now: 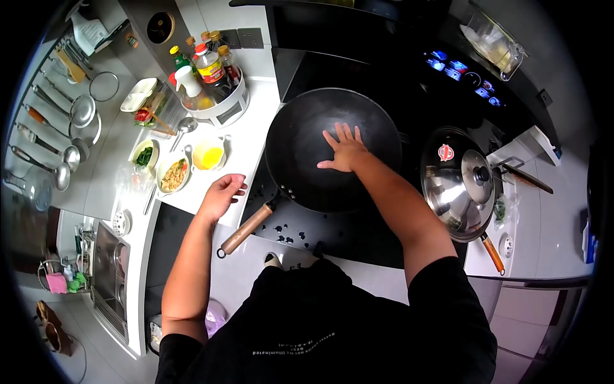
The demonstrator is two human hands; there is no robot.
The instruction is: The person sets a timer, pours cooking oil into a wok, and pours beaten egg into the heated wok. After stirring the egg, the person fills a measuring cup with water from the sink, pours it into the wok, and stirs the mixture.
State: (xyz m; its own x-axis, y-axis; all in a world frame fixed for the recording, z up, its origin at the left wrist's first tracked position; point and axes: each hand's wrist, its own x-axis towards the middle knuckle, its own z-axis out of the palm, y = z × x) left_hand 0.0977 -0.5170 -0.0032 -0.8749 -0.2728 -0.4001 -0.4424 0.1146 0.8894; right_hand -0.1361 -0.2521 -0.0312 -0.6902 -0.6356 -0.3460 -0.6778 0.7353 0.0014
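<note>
A large black wok (294,137) sits on the dark stove, its wooden handle (248,229) angled toward my body. Over the wok's inside is my right hand (347,151), palm down with fingers spread and nothing held; whether it touches the metal I cannot tell. My left hand (222,195) hovers left of the wok, above the handle and near the counter's edge. Its fingers are loosely curled and apart, with nothing visible in them. Close by on the counter are a bowl of yellow liquid (208,154), a bowl of mixed chopped food (173,175) and a bowl of chopped greens (144,154).
A lidded pan (451,192) stands on the stove's right side. Sauce bottles (211,69) crowd a round white rack at the back left, with a ladle (185,126) below it. Water drops (291,233) dot the stove's front. Utensils hang along the left wall above a sink (109,275).
</note>
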